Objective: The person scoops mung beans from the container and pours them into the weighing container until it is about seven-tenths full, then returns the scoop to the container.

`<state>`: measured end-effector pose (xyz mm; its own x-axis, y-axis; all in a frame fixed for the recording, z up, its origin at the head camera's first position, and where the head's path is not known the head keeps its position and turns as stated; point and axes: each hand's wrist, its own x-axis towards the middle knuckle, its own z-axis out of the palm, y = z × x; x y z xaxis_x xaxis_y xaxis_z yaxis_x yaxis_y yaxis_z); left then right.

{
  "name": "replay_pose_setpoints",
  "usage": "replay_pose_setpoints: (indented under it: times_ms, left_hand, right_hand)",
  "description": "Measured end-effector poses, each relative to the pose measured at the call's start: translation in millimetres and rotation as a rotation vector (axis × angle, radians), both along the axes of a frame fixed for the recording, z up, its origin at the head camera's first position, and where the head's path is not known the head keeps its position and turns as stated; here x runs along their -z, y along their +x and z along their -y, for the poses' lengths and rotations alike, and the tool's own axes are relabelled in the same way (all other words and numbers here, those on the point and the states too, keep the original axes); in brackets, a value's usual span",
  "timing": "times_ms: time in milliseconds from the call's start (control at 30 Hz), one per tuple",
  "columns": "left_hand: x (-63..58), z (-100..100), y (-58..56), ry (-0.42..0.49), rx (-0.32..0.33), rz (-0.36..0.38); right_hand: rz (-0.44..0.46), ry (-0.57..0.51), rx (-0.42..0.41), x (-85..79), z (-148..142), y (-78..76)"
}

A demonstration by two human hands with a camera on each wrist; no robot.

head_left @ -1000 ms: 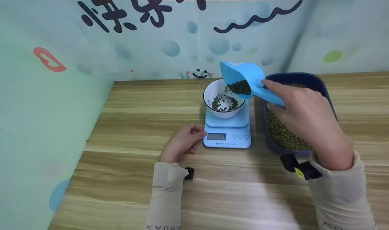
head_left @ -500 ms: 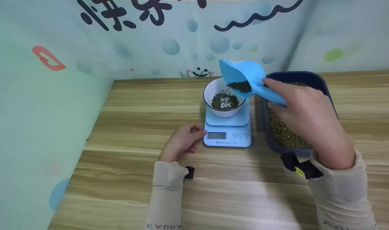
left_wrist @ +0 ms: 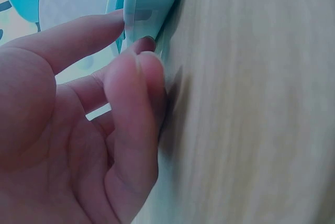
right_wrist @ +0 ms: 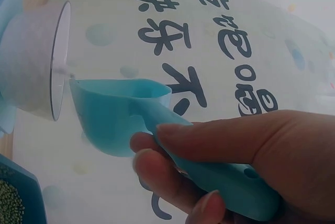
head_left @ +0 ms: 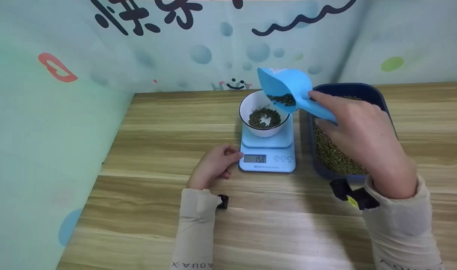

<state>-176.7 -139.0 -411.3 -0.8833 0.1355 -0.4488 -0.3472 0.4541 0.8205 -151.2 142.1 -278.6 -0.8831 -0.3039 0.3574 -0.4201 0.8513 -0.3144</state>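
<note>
Scoop gripped by right hand, tipped over bowl so beans fall; left hand, loosely bent, empty, touches scale, likely steadying it.

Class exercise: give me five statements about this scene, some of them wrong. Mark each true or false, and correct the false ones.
1. The right hand holds a blue scoop by its handle. True.
2. The white bowl stands on a scale. True.
3. The scoop is completely empty. False: some green grains lie in it.
4. The left hand grips the bowl's rim. False: its thumb touches the scale's edge.
5. In the head view, the dark blue tub is to the right of the scale. True.
</note>
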Motion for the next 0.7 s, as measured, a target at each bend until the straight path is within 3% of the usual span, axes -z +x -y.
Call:
replay_pose_setpoints:
  times_ms: [367,700]
  left_hand:
    - [0.2,-0.5,-1.2,-0.015,0.010,-0.048]
    - [-0.5,-1.0,-0.7,-0.017,0.007,-0.037]
  right_hand:
    - [-0.007,-0.017,0.007,-0.1,0.5,-1.3]
    - [0.003,-0.022,0.014,0.3,1.2,-1.1]
